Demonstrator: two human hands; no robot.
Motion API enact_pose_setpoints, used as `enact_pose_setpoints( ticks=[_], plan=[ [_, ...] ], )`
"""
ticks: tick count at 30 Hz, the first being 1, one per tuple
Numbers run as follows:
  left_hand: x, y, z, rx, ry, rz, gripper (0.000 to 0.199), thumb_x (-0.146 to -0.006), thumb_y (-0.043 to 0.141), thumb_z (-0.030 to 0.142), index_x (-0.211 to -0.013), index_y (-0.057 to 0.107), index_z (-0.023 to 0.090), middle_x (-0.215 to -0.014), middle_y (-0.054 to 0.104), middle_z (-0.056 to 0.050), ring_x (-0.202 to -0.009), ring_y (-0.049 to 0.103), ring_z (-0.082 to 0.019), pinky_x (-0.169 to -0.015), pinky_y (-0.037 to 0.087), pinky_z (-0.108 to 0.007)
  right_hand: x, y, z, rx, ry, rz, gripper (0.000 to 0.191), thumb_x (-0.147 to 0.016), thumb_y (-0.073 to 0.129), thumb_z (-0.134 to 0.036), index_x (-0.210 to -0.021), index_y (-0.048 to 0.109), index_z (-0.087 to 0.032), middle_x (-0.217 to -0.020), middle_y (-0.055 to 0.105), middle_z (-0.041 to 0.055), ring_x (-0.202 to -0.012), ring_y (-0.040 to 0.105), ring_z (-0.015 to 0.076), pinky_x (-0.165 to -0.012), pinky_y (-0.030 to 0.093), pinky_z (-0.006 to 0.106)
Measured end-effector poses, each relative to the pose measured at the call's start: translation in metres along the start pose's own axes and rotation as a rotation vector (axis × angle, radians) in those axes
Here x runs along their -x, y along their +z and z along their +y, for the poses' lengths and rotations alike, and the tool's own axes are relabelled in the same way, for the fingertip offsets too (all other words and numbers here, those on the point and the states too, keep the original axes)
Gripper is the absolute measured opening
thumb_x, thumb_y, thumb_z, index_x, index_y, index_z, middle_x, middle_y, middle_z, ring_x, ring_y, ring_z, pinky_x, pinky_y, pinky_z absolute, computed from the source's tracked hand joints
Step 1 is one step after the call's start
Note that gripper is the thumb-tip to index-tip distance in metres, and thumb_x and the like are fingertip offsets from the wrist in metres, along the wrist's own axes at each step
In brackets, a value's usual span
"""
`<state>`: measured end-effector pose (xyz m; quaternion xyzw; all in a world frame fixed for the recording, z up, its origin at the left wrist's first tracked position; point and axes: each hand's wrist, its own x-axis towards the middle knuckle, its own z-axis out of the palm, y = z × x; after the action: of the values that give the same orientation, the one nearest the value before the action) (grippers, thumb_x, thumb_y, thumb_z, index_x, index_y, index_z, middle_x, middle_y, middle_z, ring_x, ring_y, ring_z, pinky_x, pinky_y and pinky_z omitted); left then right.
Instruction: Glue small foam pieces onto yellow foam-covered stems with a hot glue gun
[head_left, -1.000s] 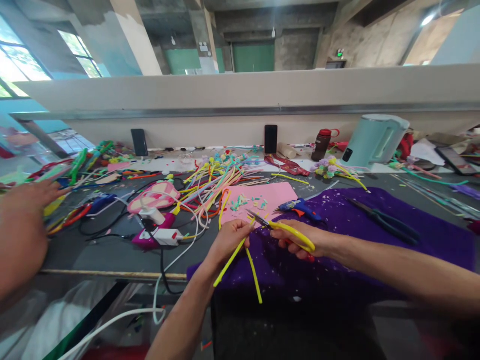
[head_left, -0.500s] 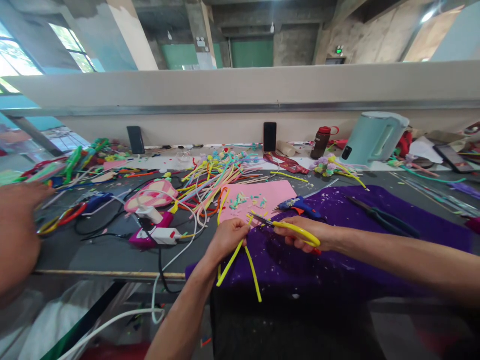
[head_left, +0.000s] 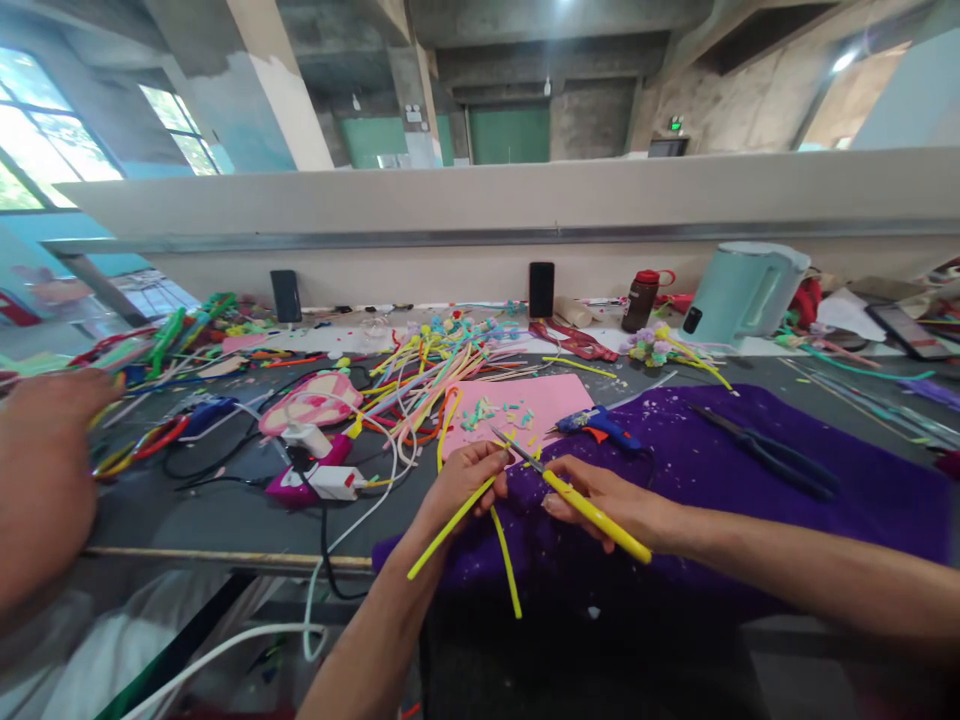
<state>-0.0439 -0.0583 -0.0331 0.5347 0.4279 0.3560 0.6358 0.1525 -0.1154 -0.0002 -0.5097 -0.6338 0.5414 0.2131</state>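
Note:
My left hand (head_left: 466, 482) pinches yellow pipe cleaners (head_left: 508, 565), whose two long ends hang down from the fingers. In my right hand (head_left: 611, 495) is a pair of scissors (head_left: 592, 513) with yellow handles. The blades point left, with their tips close to the fingers of my left hand and the short yellow end there; whether they touch it I cannot tell. Under the hands lie a pink sheet (head_left: 559, 395), strewn with small green and yellow clippings, and a purple cloth (head_left: 690, 470).
A blue glue gun (head_left: 600, 425) lies beyond my right hand, and dark pliers (head_left: 772, 455) rest on the cloth. A purple power strip (head_left: 300, 485) with cables sits at left. Another person's arm (head_left: 45, 480) reaches in. A kettle (head_left: 750, 290) and bottle (head_left: 641, 300) stand behind.
My right hand has turned the scissors, so the handles now slope down to the right. One hanging pipe cleaner end has swung left. The view has tilted up slightly.

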Motion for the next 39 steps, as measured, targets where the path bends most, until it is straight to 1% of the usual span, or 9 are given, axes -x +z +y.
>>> enact_pose_setpoints(
  ticks=[6,11,16,20,25,28,31,34,39],
  plan=[
    [-0.001,-0.001,-0.002,0.019,0.002,-0.009,0.023,-0.070,0.059,0.036,-0.075,0.050,0.015,-0.045,0.054,0.005,-0.026,0.034,-0.003,-0.027,0.021,-0.013,-0.008,0.007,0.004,-0.082,0.003,0.003,0.029,-0.077,0.057,-0.038,-0.098,0.050,-0.019,-0.063,0.044,-0.0055,-0.047,0.038,0.0041,-0.046,0.035,0.017],
    [-0.003,-0.003,-0.003,-0.034,-0.013,0.003,0.023,-0.070,0.058,0.038,-0.072,0.050,0.016,-0.045,0.053,0.005,-0.027,0.034,-0.003,-0.028,0.021,-0.015,-0.016,0.003,0.003,-0.195,0.152,-0.048,0.025,-0.078,0.054,-0.040,-0.095,0.047,-0.023,-0.062,0.043,-0.0069,-0.037,0.033,0.0013,-0.034,0.025,0.014],
    [-0.002,-0.005,-0.005,-0.234,-0.039,0.010,0.028,-0.071,0.055,0.041,-0.060,0.051,0.015,-0.043,0.052,0.003,-0.028,0.036,-0.004,-0.032,0.021,-0.017,-0.032,-0.012,0.012,-0.299,0.260,-0.117,0.034,-0.073,0.057,-0.052,-0.086,0.043,-0.024,-0.062,0.043,-0.0070,-0.033,0.032,0.0003,-0.029,0.020,0.011],
    [-0.003,-0.004,-0.007,-0.387,-0.034,0.071,0.033,-0.072,0.052,0.046,-0.056,0.047,0.017,-0.039,0.049,0.004,-0.029,0.035,-0.005,-0.032,0.022,-0.018,-0.042,-0.017,0.019,-0.254,0.314,-0.127,0.032,-0.073,0.058,-0.049,-0.085,0.044,-0.023,-0.059,0.044,-0.0072,-0.031,0.032,0.0007,-0.027,0.022,0.012],
    [-0.007,-0.003,-0.010,-0.481,-0.018,0.085,0.030,-0.074,0.050,0.043,-0.058,0.047,0.018,-0.040,0.049,0.005,-0.030,0.036,-0.006,-0.033,0.025,-0.017,-0.043,-0.019,0.016,-0.244,0.306,-0.127,0.026,-0.075,0.059,-0.042,-0.084,0.045,-0.021,-0.056,0.044,-0.0078,-0.029,0.031,0.0007,-0.026,0.021,0.012],
    [-0.007,-0.006,-0.012,-0.470,-0.010,0.089,0.026,-0.074,0.050,0.038,-0.059,0.048,0.017,-0.040,0.050,0.005,-0.030,0.036,-0.005,-0.034,0.024,-0.017,-0.035,-0.024,0.014,-0.271,0.329,-0.129,0.028,-0.075,0.059,-0.044,-0.083,0.043,-0.021,-0.056,0.044,-0.0080,-0.030,0.031,0.0003,-0.027,0.020,0.012],
    [-0.005,-0.008,-0.011,-0.392,0.000,0.107,0.024,-0.074,0.049,0.036,-0.059,0.047,0.017,-0.041,0.050,0.006,-0.029,0.035,-0.004,-0.034,0.022,-0.017,-0.022,-0.027,0.013,-0.321,0.305,-0.101,0.033,-0.075,0.057,-0.049,-0.084,0.040,-0.022,-0.060,0.045,-0.0076,-0.032,0.034,0.0007,-0.027,0.024,0.011],
    [-0.001,-0.009,-0.008,-0.286,0.006,0.100,0.025,-0.074,0.052,0.039,-0.065,0.048,0.017,-0.041,0.050,0.006,-0.027,0.033,-0.004,-0.033,0.020,-0.017,-0.006,-0.026,0.013,-0.323,0.220,-0.107,0.036,-0.075,0.054,-0.053,-0.084,0.038,-0.022,-0.062,0.045,-0.0075,-0.035,0.039,0.0020,-0.028,0.032,0.013],
    [0.004,-0.003,-0.003,-0.157,0.017,0.015,0.028,-0.074,0.054,0.043,-0.077,0.052,0.015,-0.042,0.050,0.006,-0.026,0.032,-0.003,-0.031,0.017,-0.016,0.005,-0.015,0.012,-0.189,0.122,-0.076,0.033,-0.075,0.055,-0.050,-0.086,0.043,-0.021,-0.065,0.046,-0.0064,-0.038,0.041,0.0015,-0.032,0.037,0.012]
  ],
)
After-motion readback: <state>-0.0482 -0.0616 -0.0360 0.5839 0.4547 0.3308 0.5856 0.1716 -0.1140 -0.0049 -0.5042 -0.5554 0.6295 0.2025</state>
